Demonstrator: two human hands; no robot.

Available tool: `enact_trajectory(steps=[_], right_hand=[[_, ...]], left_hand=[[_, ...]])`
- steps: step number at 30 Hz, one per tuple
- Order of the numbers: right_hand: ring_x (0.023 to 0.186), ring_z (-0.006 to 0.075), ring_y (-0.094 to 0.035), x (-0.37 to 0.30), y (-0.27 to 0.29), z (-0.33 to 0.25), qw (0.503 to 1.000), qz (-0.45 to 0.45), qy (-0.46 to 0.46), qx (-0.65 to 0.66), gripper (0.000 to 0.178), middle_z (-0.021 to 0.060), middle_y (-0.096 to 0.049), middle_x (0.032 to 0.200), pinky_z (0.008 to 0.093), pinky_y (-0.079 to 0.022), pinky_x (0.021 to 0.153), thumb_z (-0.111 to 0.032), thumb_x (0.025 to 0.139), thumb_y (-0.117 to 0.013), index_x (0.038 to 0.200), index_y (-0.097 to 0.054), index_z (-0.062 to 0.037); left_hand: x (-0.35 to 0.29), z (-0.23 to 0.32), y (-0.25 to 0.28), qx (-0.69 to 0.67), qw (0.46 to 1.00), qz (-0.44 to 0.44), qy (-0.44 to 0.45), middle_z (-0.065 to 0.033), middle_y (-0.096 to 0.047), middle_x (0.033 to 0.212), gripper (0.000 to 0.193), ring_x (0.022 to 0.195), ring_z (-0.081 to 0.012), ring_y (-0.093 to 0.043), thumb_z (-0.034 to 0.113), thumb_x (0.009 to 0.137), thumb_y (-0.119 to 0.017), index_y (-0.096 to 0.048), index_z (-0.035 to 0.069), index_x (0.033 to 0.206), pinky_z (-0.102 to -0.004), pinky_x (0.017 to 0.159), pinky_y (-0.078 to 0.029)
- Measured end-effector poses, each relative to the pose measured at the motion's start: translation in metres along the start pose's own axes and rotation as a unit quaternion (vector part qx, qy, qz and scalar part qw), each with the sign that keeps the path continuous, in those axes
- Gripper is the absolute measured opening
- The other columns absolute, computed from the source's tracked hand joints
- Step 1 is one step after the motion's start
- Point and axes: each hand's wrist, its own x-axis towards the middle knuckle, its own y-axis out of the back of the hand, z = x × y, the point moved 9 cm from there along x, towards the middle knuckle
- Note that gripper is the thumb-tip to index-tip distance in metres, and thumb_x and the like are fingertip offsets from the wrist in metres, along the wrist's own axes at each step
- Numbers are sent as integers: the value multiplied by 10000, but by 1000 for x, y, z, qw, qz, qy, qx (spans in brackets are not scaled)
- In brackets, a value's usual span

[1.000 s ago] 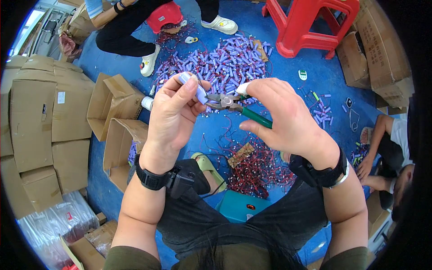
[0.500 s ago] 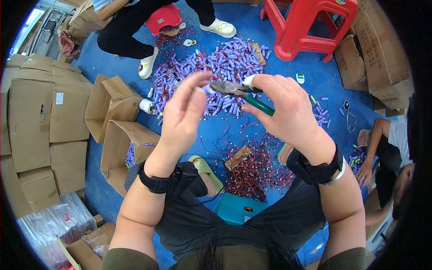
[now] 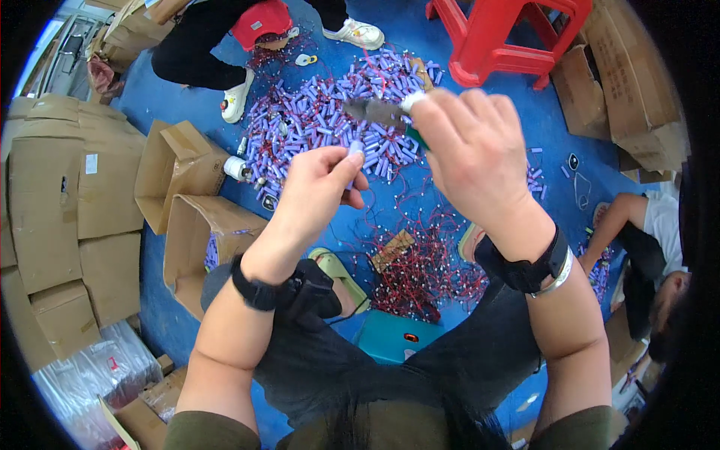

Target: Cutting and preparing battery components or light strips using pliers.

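Pinched between the thumb and fingers of my left hand (image 3: 319,180) is a small purple cylindrical battery (image 3: 355,148). My right hand (image 3: 476,161) grips green-handled pliers (image 3: 375,112), blurred by motion, with their dark jaws above and to the right of the battery and apart from it. White wrapping covers one fingertip of that hand. Beneath both hands lies a wide heap of purple batteries (image 3: 296,109) with red and black leads. Closer to me, a tangle of red and black wires (image 3: 420,281) with white ends lies around a cardboard strip (image 3: 392,251).
Open cardboard boxes (image 3: 180,214) stand at the left, one holding purple batteries. Closed cartons (image 3: 105,210) are stacked beyond them. A red stool (image 3: 499,52) is at the far right. Co-workers' legs (image 3: 202,56) and a co-worker's arm (image 3: 619,225) flank the blue floor.
My left hand has dropped lower and closed its fingers around the battery. My right hand has lifted the pliers up and away, so they are apart from the battery.
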Motion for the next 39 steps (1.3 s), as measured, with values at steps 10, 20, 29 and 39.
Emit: enact_trajectory(steps=[10,20,29,39], right_hand=[[823,258,-589,-117,-76,-5,844,-529,16,82,128,79,-615,812,397,-423,733,-117,764,-530,880,-570,-80],[840,241,-542,-94,-59,30,819,-558,-49,125,246,87,-566,852,344,-400,777,-156,683,-616,895,-539,-57],[792,223,-521,-93,-73,60,803,-582,-95,90,209,51,-520,771,335,-402,763,-162,679,-594,865,-541,-82],[806,246,-553,-81,-41,49,852,-505,-70,119,181,87,-565,803,343,-412,749,-113,723,-536,896,-559,-64]], left_hand=[[65,-96,83,-199,967,130,90,12,-472,656,109,549,-110,-470,155,856,-568,-502,94,918,-298,565,-448],[224,-247,30,47,982,150,108,-41,-610,678,223,504,-102,-507,164,760,-627,-680,14,916,-260,425,-409],[322,-301,-4,279,909,255,176,-316,-597,914,427,897,-415,-597,315,684,-614,-620,-91,818,-446,805,-467],[233,-103,13,-209,978,-6,18,-18,-602,757,96,418,-27,-338,105,859,-557,-537,83,950,-184,360,-250]])
